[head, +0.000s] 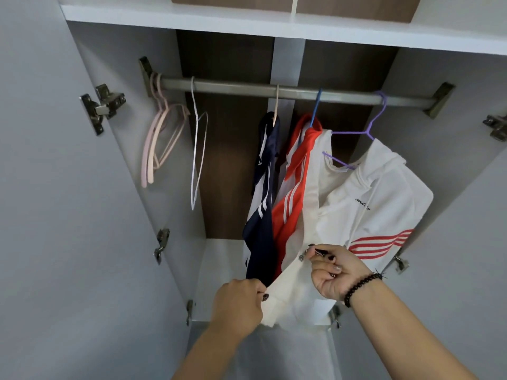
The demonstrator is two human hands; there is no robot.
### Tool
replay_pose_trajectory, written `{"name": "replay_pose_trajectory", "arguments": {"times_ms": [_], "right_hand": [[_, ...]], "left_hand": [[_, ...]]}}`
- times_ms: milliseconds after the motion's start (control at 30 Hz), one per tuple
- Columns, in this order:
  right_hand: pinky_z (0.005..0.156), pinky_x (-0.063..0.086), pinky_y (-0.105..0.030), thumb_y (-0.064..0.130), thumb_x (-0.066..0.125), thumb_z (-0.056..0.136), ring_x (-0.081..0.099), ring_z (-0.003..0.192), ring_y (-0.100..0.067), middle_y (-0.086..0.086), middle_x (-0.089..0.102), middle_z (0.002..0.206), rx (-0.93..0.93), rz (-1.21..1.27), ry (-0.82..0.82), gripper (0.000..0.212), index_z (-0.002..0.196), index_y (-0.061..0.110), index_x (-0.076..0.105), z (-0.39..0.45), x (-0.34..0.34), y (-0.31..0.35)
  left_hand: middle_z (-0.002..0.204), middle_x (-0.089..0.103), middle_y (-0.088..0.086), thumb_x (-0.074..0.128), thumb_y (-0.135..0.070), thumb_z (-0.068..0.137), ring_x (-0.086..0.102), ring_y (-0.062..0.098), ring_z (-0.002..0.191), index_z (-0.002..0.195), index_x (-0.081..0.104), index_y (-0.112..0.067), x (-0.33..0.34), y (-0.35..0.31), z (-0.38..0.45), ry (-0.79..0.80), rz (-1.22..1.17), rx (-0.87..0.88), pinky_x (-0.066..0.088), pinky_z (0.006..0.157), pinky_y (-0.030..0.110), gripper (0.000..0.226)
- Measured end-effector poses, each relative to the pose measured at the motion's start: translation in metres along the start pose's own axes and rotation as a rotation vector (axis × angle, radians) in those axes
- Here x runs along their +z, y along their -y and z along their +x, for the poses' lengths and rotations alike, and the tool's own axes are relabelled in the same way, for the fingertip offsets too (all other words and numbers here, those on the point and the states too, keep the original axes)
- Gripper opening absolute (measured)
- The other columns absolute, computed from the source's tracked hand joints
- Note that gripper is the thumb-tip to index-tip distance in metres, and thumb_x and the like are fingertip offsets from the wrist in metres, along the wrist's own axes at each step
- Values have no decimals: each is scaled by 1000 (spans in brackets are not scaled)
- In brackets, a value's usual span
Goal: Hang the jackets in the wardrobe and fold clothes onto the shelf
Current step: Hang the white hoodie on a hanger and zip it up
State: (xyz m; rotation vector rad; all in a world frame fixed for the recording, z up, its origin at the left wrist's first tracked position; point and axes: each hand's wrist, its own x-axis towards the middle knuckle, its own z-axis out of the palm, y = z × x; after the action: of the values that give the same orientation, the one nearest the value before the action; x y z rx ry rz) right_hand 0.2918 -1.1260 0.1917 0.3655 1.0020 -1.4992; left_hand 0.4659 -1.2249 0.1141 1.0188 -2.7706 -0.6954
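Three jackets hang on the wardrobe rail point(236, 87). A navy one point(264, 187) is on a pale hanger, a red and white one point(295, 185) on a blue hanger, and a white jacket point(384, 204) with red sleeve stripes on a purple hanger point(367, 133). My left hand point(237, 305) grips the white jacket's lower front hem. My right hand point(336, 271) pinches the small metal zipper pull point(302, 256) at the jacket's front edge. Both hands are at the bottom of the white jacket, close together.
Pink hangers point(157, 144) and one white wire hanger point(196, 149) hang bare at the rail's left end. Both wardrobe doors stand open, with hinges point(103, 106) on either side. A white shelf point(247, 20) runs above the rail. The wardrobe floor point(219, 270) lies below.
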Motion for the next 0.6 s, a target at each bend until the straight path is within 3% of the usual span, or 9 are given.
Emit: {"name": "replay_pose_trajectory", "arguments": {"times_ms": [100, 233, 400, 433, 533, 600], "right_hand": [[26, 14, -14, 5, 45, 84, 23, 20, -5, 8, 28, 33, -5, 27, -21, 19, 66, 10, 46, -2, -7, -6], [26, 14, -14, 7, 41, 89, 22, 19, -5, 8, 27, 32, -17, 73, -26, 24, 65, 11, 44, -10, -11, -9], [27, 13, -13, 3, 41, 88, 20, 20, -6, 8, 26, 33, -88, 55, -26, 27, 64, 13, 42, -23, -1, -26], [27, 13, -13, 3, 41, 89, 20, 20, -6, 8, 26, 33, -120, 53, -21, 27, 63, 12, 43, -26, 2, -29], [28, 13, -14, 5, 42, 89, 20, 21, -5, 8, 26, 35, -201, 40, 3, 29, 62, 9, 48, -41, 9, -32], [28, 13, -14, 6, 42, 90, 20, 22, -5, 8, 26, 36, -224, 14, 25, 30, 62, 8, 50, -53, 9, -30]], "left_hand": [[107, 71, -12, 47, -27, 99, 63, 7, 96, 112, 68, -32, 20, 10, -11, 16, -29, -20, 41, 70, 16, 25], [106, 71, -12, 49, -24, 97, 64, 8, 95, 108, 70, -27, 41, 32, -32, 92, -47, -18, 45, 82, 20, 24], [94, 75, -9, 61, -19, 91, 67, 5, 83, 94, 77, -19, 47, 47, -38, 110, -199, -62, 46, 79, 12, 16], [93, 75, -10, 63, -20, 90, 66, 4, 81, 93, 77, -19, 45, 44, -34, 98, -215, -62, 49, 80, 16, 14], [97, 72, -13, 67, -29, 88, 64, 2, 85, 99, 72, -23, 30, 18, -17, 113, -286, -22, 53, 82, 25, 14], [105, 67, -19, 68, -42, 83, 62, 2, 85, 109, 67, -30, 17, -10, -6, 88, -324, 54, 53, 81, 23, 28]]}}
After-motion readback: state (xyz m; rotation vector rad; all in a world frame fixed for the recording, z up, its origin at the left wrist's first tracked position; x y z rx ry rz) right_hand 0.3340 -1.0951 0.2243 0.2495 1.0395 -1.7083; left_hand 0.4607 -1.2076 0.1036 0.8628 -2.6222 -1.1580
